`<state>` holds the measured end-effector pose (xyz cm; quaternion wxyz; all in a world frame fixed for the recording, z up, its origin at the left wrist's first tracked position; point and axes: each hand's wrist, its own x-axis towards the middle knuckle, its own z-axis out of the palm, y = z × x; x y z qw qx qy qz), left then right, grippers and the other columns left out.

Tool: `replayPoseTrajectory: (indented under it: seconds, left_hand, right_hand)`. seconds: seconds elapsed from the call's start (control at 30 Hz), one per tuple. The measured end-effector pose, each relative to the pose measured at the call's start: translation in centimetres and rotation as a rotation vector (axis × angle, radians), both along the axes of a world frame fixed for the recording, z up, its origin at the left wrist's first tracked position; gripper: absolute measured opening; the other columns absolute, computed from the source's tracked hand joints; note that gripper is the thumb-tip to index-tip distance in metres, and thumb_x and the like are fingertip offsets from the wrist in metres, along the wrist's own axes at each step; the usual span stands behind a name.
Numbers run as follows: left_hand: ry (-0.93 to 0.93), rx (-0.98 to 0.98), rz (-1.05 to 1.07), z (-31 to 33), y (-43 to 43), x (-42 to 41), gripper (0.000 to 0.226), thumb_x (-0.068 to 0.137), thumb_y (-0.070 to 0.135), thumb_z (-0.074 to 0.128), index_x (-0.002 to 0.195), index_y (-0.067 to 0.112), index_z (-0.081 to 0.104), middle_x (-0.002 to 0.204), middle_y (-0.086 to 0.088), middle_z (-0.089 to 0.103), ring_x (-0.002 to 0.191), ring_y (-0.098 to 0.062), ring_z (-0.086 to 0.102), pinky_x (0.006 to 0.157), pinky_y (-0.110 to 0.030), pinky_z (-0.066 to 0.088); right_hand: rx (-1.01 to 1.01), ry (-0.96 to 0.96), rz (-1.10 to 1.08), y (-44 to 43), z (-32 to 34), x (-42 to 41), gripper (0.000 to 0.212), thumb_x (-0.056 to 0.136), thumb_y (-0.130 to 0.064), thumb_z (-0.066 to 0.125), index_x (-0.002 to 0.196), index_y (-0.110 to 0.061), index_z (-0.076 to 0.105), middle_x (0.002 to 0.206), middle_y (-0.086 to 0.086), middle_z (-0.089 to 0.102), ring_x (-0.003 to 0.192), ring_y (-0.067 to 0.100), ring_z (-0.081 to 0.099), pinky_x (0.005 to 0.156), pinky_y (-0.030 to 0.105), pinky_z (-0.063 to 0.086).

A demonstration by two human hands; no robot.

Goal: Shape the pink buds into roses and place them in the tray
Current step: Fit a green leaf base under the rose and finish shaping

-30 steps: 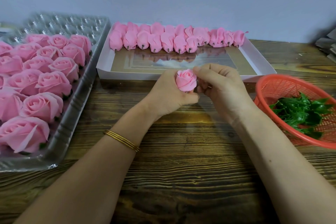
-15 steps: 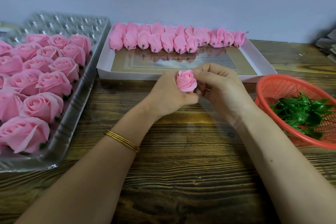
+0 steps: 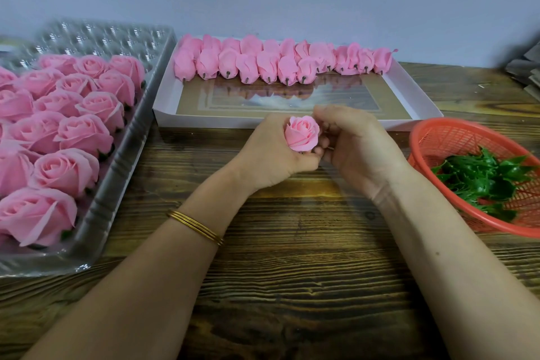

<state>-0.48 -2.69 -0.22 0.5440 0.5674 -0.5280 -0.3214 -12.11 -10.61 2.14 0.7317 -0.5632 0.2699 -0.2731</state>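
Observation:
A pink bud (image 3: 302, 133), partly opened into a rose, stands upright in my left hand (image 3: 270, 152), which grips it from the left and below. My right hand (image 3: 355, 146) curls around its right side, fingertips pinching an outer petal. Several closed pink buds (image 3: 271, 63) lie in rows along the far side of a white box (image 3: 292, 121). A clear plastic tray (image 3: 117, 172) on the left holds several finished pink roses (image 3: 64, 131).
A red plastic basket (image 3: 432, 137) with green leaf pieces (image 3: 482, 178) sits at the right. The hands work over a dark wooden table (image 3: 292, 286). A wall runs behind, and grey papers (image 3: 526, 67) lie at the far right edge.
The bud looks a little more opened and sits slightly lower in my left hand. My right fingers have shifted along its right side. Everything else is still.

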Motion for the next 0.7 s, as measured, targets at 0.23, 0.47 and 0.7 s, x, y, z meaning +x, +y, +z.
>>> replayPoseTrajectory:
  seconds: [0.23, 0.47, 0.7]
  left_hand:
    - [-0.059, 0.012, 0.015, -0.12, -0.08, -0.04, 0.023, 0.069, -0.014, 0.073, 0.072, 0.008, 0.065, 0.068, 0.001, 0.068, 0.067, -0.005, 0.061, 0.066, -0.026, 0.051]
    - [-0.061, 0.011, 0.038, -0.01, -0.07, -0.18, 0.014, 0.071, -0.01, 0.074, 0.082, -0.006, 0.066, 0.084, -0.023, 0.07, 0.072, -0.016, 0.061, 0.071, -0.034, 0.051]
    - [-0.029, 0.027, 0.064, 0.03, 0.04, 0.11, 0.041, 0.071, -0.009, 0.076, 0.062, 0.027, 0.059, 0.054, 0.019, 0.059, 0.053, 0.006, 0.053, 0.058, -0.008, 0.04]
  right_hand:
    - [-0.036, 0.024, -0.006, -0.05, -0.09, 0.05, 0.022, 0.085, -0.007, 0.061, 0.064, -0.008, 0.057, 0.058, 0.003, 0.047, 0.048, 0.01, 0.041, 0.051, 0.022, 0.037]
    - [0.017, 0.044, 0.001, -0.29, -0.4, 0.15, 0.02, 0.086, -0.008, 0.062, 0.066, -0.009, 0.06, 0.055, 0.001, 0.048, 0.047, 0.009, 0.041, 0.048, 0.019, 0.038]
    - [0.095, 0.042, -0.086, -0.53, -0.24, 0.03, 0.027, 0.089, -0.013, 0.06, 0.063, -0.015, 0.054, 0.059, -0.002, 0.044, 0.054, 0.01, 0.037, 0.05, 0.019, 0.038]
